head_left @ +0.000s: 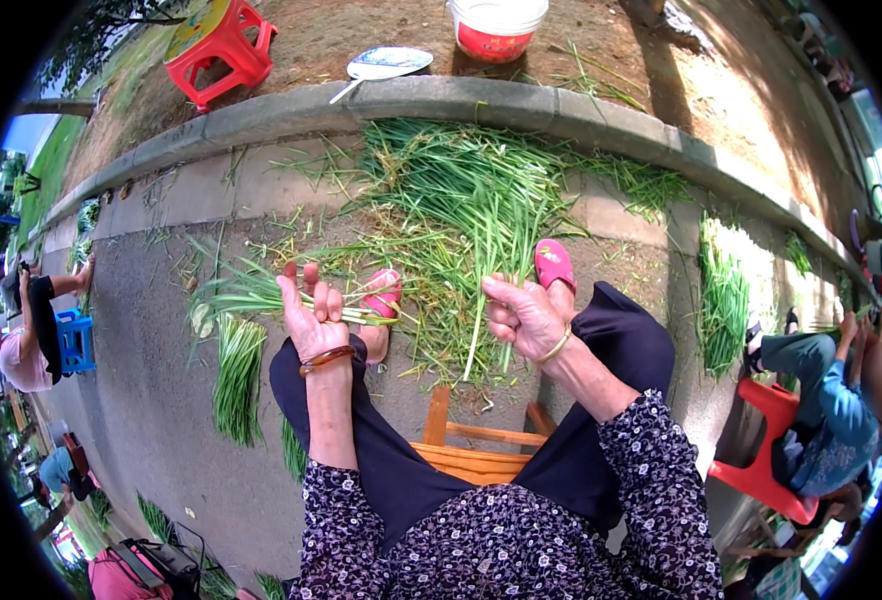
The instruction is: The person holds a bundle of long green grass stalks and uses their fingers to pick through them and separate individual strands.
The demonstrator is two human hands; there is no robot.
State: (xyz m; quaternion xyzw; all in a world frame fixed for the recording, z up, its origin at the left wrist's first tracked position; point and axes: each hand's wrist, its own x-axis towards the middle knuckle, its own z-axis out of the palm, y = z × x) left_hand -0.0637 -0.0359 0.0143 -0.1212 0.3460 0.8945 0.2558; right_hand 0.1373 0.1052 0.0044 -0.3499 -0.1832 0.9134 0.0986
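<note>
My left hand (313,320), palm up, has its fingers curled round a small bunch of garlic chives (244,292), leaves to the left and pale ends to the right. A few long chive stalks (483,235) are pinched between thumb and fingers of my right hand (527,320), their pale ends hanging down. Beyond both hands a large heap of chives (461,180) lies against the kerb. Loose trimmings (431,300) are strewn between my pink shoes. Left of my knee rests a neat bundle of chives (239,382).
A stone kerb (291,118) crosses ahead. Past it stand a red stool (219,55), a hand fan (389,63) and a white-and-red bucket (498,30). More chives (724,290) lie at right, near a seated person (836,430). Another person (23,345) sits far left.
</note>
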